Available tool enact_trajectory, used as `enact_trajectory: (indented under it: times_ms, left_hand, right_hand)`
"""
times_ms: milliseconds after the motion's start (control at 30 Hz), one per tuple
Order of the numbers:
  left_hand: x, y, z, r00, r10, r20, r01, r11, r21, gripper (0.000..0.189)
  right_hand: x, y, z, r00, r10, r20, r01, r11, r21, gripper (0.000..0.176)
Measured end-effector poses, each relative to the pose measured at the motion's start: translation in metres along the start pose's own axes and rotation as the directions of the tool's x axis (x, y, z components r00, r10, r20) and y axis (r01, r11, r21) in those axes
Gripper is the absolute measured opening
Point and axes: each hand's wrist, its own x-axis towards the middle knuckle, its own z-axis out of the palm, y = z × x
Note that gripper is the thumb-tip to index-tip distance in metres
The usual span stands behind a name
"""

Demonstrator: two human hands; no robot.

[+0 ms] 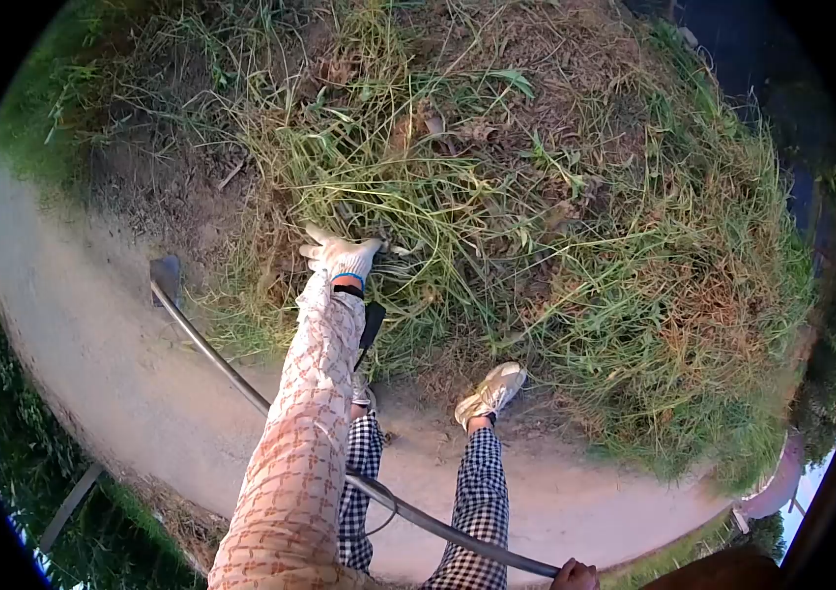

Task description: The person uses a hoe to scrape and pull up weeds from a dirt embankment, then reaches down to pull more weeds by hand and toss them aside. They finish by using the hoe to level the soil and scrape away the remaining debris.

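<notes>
My left hand (344, 258), in a white glove, reaches down with fingers spread onto a heap of cut green grass (408, 211). Its fingertips are at the edge of the stalks. Beside that wrist hangs a dark flat piece (373, 326), partly hidden by the patterned sleeve. My right hand (575, 575), bare and cut off by the bottom edge, is closed around the end of a long hoe (209, 352). The hoe's handle slants up to the left, passing behind my left arm, and its flat blade (165, 278) rests at the border of path and soil.
My shoes, the right shoe (491, 393) plainest, stand where a pale path (123, 324) meets the grass. More cut grass (634, 295) covers the slope to the right. A thin wire loop (393, 506) hangs at the handle. Dark water or shade (757, 59) lies at upper right.
</notes>
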Motion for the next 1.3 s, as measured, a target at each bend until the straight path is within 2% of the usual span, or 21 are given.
enact_trajectory:
  times_ms: [67,133,167,300,333,367,467,533,567,633,667,700,733,800,833,867,933,1033,1100,1167,1300]
  left_hand:
    - [0.032,-0.012,-0.016,0.997,0.015,-0.073,-0.018,0.998,-0.053,0.133]
    - [0.06,-0.025,-0.031,0.997,-0.061,0.048,0.059,0.998,0.035,0.13]
    - [0.075,-0.046,-0.021,0.978,0.133,0.162,-0.103,0.978,-0.183,0.106]
    - [0.069,-0.073,0.007,0.949,0.306,0.075,-0.272,0.915,-0.299,0.051]
    - [0.053,-0.069,0.002,0.902,0.384,0.195,-0.205,0.781,-0.59,0.039]
    - [0.062,-0.076,0.014,0.947,0.276,0.163,-0.214,0.923,-0.32,0.035]
    - [-0.062,-0.018,-0.065,0.873,0.184,0.451,0.106,0.832,-0.545,0.025]
    - [-0.105,-0.001,-0.08,0.77,0.283,0.572,0.144,0.796,-0.588,0.027]
    - [-0.138,0.021,-0.097,0.813,0.192,0.549,0.117,0.871,-0.476,0.029]
    - [-0.229,0.068,-0.132,0.795,0.365,0.485,0.016,0.787,-0.617,0.03]
    - [-0.245,0.086,-0.13,0.76,0.365,0.537,0.113,0.74,-0.663,0.029]
    - [-0.308,0.128,-0.14,0.703,0.499,0.507,-0.029,0.731,-0.681,0.028]
    - [-0.351,0.154,-0.134,0.695,0.545,0.468,-0.022,0.667,-0.744,0.026]
    - [-0.436,0.196,-0.12,0.53,0.635,0.563,0.055,0.636,-0.769,0.032]
    - [-0.476,0.212,-0.096,0.555,0.671,0.491,0.031,0.573,-0.819,0.037]
    - [-0.532,0.229,-0.129,0.535,0.588,0.606,-0.149,0.772,-0.618,0.055]
    - [-0.593,0.239,-0.135,0.208,0.687,0.697,-0.14,0.726,-0.673,0.1]
    - [-0.603,0.248,-0.043,0.086,0.842,0.533,-0.368,0.524,-0.768,0.098]
    - [-0.576,0.228,-0.056,0.088,0.831,0.549,-0.553,0.499,-0.667,0.093]
    - [-0.508,0.202,-0.018,0.22,0.739,0.637,-0.514,0.643,-0.568,0.088]
    - [-0.309,0.128,-0.013,0.711,0.549,0.44,-0.528,0.829,-0.183,0.095]
  right_hand:
    - [-0.005,-0.009,-0.01,0.997,-0.033,-0.067,0.034,0.999,0.021,0.039]
    - [-0.007,-0.013,-0.01,0.99,-0.031,-0.135,0.031,1.0,-0.002,0.038]
    - [-0.011,-0.014,-0.008,0.987,-0.029,-0.157,0.028,1.0,-0.013,0.038]
    - [-0.015,0.005,0.003,0.969,-0.23,-0.095,0.226,0.973,-0.056,0.036]
    - [-0.016,-0.006,-0.012,1.0,0.02,0.006,-0.02,0.998,0.052,0.034]
    - [-0.018,0.002,-0.004,1.0,-0.003,-0.022,0.005,0.996,0.085,0.035]
    - [-0.022,0.02,0.026,0.984,-0.051,-0.17,0.075,0.988,0.136,0.033]
    - [-0.019,0.016,-0.004,0.989,-0.066,-0.135,0.098,0.965,0.244,0.032]
    - [-0.022,0.015,-0.018,0.987,-0.102,-0.126,0.134,0.949,0.284,0.031]
    - [-0.025,0.021,-0.019,0.979,-0.114,-0.167,0.16,0.942,0.296,0.032]
    - [-0.022,0.022,-0.018,0.973,-0.134,-0.185,0.185,0.938,0.295,0.032]
    - [-0.02,0.027,-0.025,0.979,-0.16,-0.128,0.195,0.917,0.349,0.035]
    - [-0.021,0.026,-0.03,0.975,-0.173,-0.138,0.213,0.906,0.366,0.035]
    - [-0.02,0.029,-0.038,0.961,-0.214,-0.173,0.266,0.883,0.387,0.036]
    - [-0.021,0.029,-0.039,0.953,-0.232,-0.193,0.292,0.87,0.396,0.036]
    - [-0.019,0.029,-0.04,0.945,-0.245,-0.215,0.315,0.858,0.406,0.036]
    - [-0.015,0.03,-0.042,0.933,-0.289,-0.214,0.352,0.854,0.382,0.037]
    - [-0.007,0.031,-0.047,0.929,-0.31,-0.202,0.366,0.851,0.377,0.037]
    - [-0.001,0.031,-0.049,0.929,-0.312,-0.197,0.367,0.837,0.405,0.038]
    - [0.006,0.032,-0.053,0.937,-0.315,-0.153,0.35,0.852,0.389,0.037]
    - [0.023,0.027,-0.042,0.954,-0.266,-0.136,0.298,0.878,0.376,0.036]
